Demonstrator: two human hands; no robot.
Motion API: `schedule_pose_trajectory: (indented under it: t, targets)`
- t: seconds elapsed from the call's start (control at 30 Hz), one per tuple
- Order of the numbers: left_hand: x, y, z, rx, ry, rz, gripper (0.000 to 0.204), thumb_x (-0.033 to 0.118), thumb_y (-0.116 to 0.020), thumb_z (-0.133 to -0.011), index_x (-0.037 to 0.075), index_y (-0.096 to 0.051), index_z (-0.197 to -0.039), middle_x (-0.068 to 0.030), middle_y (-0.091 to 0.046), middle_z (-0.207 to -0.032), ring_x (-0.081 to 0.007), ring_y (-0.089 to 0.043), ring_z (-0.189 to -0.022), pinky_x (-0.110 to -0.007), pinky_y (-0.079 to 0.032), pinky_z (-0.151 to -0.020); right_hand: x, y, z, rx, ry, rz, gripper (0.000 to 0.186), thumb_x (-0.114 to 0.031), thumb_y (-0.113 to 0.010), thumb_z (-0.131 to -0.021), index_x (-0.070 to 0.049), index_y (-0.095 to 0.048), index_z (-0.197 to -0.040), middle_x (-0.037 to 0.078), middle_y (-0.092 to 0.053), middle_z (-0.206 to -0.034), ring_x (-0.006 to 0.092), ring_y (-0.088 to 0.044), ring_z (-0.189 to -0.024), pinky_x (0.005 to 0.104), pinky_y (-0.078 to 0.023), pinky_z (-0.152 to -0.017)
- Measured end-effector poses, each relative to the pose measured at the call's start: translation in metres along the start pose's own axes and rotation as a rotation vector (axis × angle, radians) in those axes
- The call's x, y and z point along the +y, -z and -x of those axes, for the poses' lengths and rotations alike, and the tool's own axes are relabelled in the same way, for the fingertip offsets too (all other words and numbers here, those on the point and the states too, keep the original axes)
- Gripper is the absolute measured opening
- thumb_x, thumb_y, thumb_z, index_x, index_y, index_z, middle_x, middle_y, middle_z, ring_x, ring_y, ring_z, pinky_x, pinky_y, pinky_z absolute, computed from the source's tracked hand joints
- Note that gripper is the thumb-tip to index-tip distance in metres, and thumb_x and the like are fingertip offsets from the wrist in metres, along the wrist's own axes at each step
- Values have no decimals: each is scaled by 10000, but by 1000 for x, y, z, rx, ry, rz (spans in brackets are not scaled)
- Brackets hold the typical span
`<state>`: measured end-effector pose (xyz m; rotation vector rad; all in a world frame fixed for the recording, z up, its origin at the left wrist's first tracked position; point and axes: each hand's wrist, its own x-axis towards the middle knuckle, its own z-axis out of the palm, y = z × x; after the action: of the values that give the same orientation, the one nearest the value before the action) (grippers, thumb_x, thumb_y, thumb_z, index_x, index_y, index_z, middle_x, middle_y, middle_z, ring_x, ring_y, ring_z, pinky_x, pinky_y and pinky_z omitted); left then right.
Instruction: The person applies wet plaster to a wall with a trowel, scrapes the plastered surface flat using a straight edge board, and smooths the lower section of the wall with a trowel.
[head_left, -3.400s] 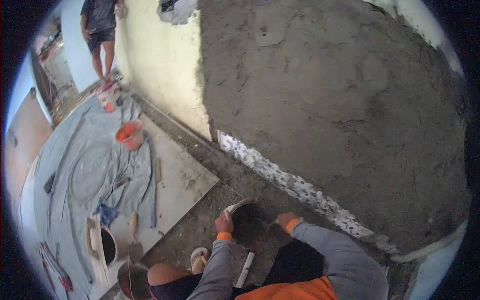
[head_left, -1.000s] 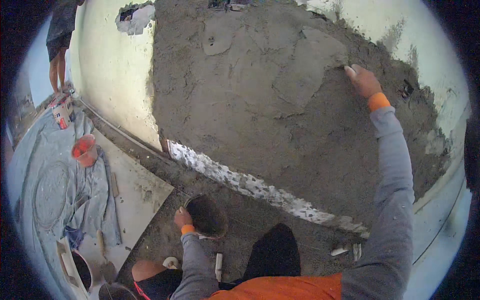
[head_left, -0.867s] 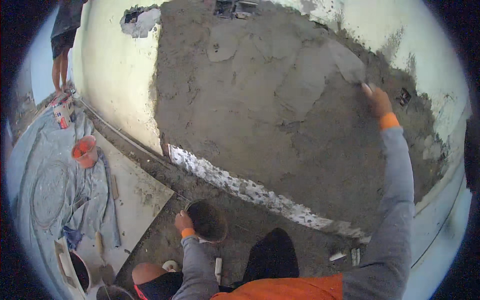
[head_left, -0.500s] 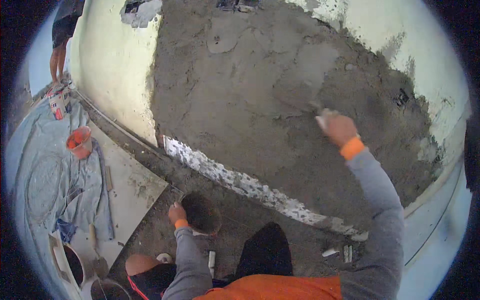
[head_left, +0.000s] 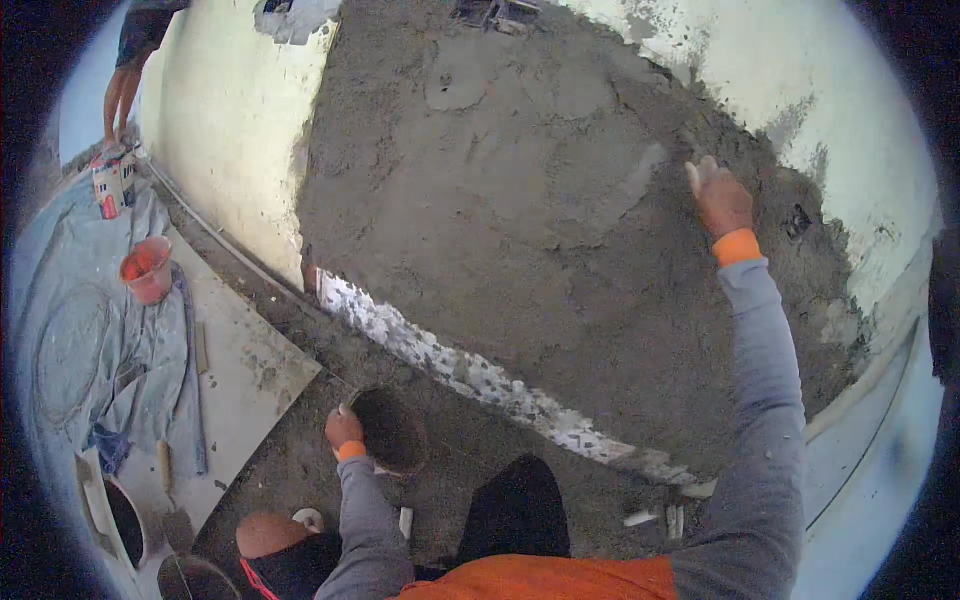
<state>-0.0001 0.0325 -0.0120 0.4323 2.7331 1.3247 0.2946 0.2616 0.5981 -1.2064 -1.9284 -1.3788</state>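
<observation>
Grey wet mortar (head_left: 480, 230) covers a large patch of the wall in front of me. My right hand (head_left: 722, 197) is closed and raised against the right part of this patch. It grips what looks like a trowel (head_left: 645, 172), its pale blade lying along the mortar; the handle is mostly hidden by my fingers. Low down, my left hand (head_left: 345, 428) is closed on the near-left rim of a round bucket (head_left: 424, 445). The bucket's inside looks dark, and its contents are hard to make out. Both forearms wear grey sleeves with orange cuffs.
A white-speckled strip (head_left: 430, 355) runs along the wall's foot. To the left are a grey sheet (head_left: 75, 340), a red bucket (head_left: 147, 270), a pale board (head_left: 245, 370) and another trowel (head_left: 165, 468). A person's legs (head_left: 122, 95) stand at the far left.
My right hand has moved right and slightly up across the mortar. My left hand stays on the bucket's rim; the whole view has shifted slightly.
</observation>
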Motion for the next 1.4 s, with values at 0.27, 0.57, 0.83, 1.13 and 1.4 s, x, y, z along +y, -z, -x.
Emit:
schedule_pose_trajectory:
  t: [0.27, 0.57, 0.83, 1.13, 1.4]
  targets:
    - [-9, -6, -12, -7, 119, 18, 354, 312, -439, -819, -16, -573, -799, -225, -576, -803, -393, -547, -748, -452, -424, -661, 51, -27, -39, -59, 71, -259, 443, -462, -323, -844, -72, -517, -927, 182, -581, -857, 392, -544, -788, 483, -422, -684]
    - [-5, 0, -8, -39, 99, 23, 405, 359, -423, -821, -16, -575, -806, -228, -570, -830, -388, -542, -770, -457, -414, -681, 39, -35, 59, -160, 104, -69, 353, -372, -387, -847, -95, -505, -1030, 193, -568, -871, 337, -564, -777, 408, -456, -626]
    - [-14, 0, -8, -21, 140, 54, 416, 353, -403, -813, -25, -576, -783, -230, -572, -813, -394, -539, -754, -456, -411, -670, 32, -30, 49, -70, 41, -31, 346, -407, -373, -847, -97, -493, -940, 151, -574, -795, 331, -588, -662, 440, -477, -563]
    - [3, 4, 2, -10, 183, 105, 413, 350, -428, -808, -32, -577, -760, -241, -571, -788, -406, -539, -753, -454, -414, -673, 63, 23, 28, 24, -120, 53, 312, -358, -423, -843, -67, -492, -933, 129, -565, -785, 303, -574, -750, 394, -459, -599]
    - [19, 26, 17, -28, 178, 196, 377, 312, -431, -809, -29, -579, -748, -256, -564, -814, -409, -542, -766, -468, -414, -682, -7, 3, -43, -230, 44, -247, 477, -501, -335, -823, -86, -555, -907, 171, -579, -908, 341, -546, -864, 450, -435, -714]
